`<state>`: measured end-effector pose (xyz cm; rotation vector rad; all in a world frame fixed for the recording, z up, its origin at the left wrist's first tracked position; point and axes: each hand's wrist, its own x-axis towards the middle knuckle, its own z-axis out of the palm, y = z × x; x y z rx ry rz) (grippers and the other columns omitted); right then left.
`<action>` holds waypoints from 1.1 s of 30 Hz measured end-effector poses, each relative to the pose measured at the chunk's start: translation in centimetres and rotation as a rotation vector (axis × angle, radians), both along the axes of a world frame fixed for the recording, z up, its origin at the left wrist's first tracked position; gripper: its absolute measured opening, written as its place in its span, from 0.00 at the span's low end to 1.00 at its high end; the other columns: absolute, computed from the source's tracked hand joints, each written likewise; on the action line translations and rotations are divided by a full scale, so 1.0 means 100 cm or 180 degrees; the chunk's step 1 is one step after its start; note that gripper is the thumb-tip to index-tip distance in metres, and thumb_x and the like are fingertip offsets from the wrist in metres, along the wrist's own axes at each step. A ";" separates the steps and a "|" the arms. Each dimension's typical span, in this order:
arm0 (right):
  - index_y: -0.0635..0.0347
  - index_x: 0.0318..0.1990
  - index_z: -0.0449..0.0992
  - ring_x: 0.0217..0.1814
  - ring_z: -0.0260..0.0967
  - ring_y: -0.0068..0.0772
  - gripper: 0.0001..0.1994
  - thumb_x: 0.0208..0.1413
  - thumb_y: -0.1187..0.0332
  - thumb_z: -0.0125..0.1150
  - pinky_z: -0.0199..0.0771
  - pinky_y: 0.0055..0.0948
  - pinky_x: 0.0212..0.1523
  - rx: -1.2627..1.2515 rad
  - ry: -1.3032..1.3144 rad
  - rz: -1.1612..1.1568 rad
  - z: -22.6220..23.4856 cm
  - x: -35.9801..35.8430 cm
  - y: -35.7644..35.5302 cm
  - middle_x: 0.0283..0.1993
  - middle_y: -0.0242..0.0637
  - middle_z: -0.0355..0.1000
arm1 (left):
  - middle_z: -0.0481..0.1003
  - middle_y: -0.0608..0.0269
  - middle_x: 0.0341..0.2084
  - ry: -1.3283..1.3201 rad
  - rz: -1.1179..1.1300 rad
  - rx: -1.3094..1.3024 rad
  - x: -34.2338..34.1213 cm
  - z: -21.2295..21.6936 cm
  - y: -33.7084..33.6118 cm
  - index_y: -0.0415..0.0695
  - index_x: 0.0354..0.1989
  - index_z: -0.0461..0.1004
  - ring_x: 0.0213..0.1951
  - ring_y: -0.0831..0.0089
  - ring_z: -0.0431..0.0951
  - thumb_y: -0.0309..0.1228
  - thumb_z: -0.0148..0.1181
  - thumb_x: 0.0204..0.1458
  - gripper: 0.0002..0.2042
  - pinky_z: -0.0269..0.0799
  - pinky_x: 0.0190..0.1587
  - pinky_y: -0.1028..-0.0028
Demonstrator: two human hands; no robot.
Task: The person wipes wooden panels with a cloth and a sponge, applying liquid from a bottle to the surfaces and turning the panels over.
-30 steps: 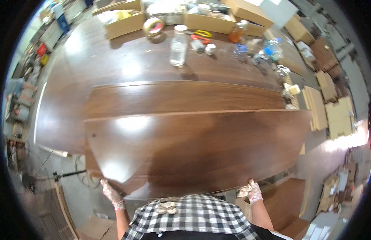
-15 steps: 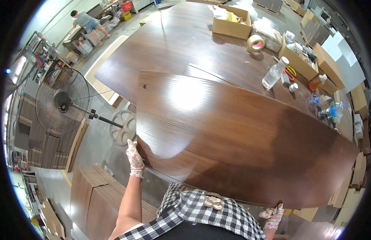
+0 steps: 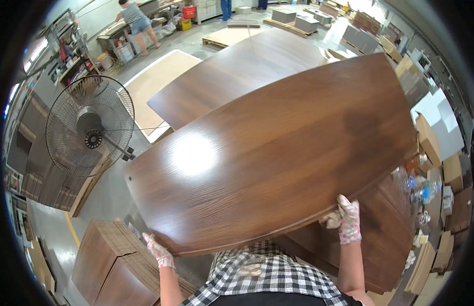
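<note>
A large brown wood-grain panel (image 3: 277, 163) with curved long edges is held up in front of me, tilted, its right end swung far out. My left hand (image 3: 159, 251), in a flowered glove, grips its near left corner. On the near edge, further right, my right hand (image 3: 350, 219) in a matching glove is closed, thumb on top, fingers hidden beneath. A crumpled pale cloth (image 3: 330, 220) shows beside the right hand's fingers. Under the panel lies another brown board (image 3: 374, 229), partly hidden. Beyond it extends a brown tabletop-like board (image 3: 237, 76).
A standing fan (image 3: 91, 127) is close on the left. Stacked brown panels (image 3: 112, 255) stand at lower left. Bottles (image 3: 426, 194) and cardboard boxes (image 3: 428, 140) crowd the right. Another person (image 3: 136, 24) bends over a bench at far left.
The panel has been lifted and turned, its right end swinging up and away, its left end coming nearer. My right hand has moved up; my left hand has moved down and left.
</note>
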<state>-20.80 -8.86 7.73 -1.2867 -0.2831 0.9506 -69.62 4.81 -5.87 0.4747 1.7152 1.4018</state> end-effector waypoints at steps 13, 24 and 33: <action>0.65 0.39 0.73 0.21 0.65 0.23 0.11 0.52 0.69 0.63 0.63 0.25 0.18 -0.0156 0.0360 0.0898 -0.054 -0.061 0.289 0.26 0.32 0.70 | 0.66 0.59 0.46 -0.0050 0.0952 -0.0907 -0.062 0.029 0.022 0.46 0.60 0.60 0.42 0.65 0.70 0.61 0.40 0.56 0.33 0.68 0.41 0.68; 0.60 0.20 0.73 0.12 0.57 0.24 0.15 0.53 0.60 0.61 0.54 0.29 0.15 -0.1209 -0.0616 0.1674 -0.065 -0.031 0.318 0.12 0.31 0.63 | 0.71 0.65 0.29 0.0374 -0.0054 -0.0903 -0.102 -0.009 0.037 0.42 0.39 0.74 0.29 0.72 0.68 0.55 0.45 0.58 0.25 0.64 0.30 0.71; 0.64 0.38 0.76 0.24 0.70 0.24 0.13 0.53 0.61 0.62 0.71 0.26 0.25 -0.0788 -0.0841 0.2118 0.050 -0.039 0.221 0.29 0.35 0.75 | 0.61 0.57 0.60 -0.0418 -0.0894 -0.0653 -0.019 0.006 0.091 0.41 0.64 0.57 0.58 0.63 0.63 0.54 0.38 0.61 0.32 0.58 0.61 0.65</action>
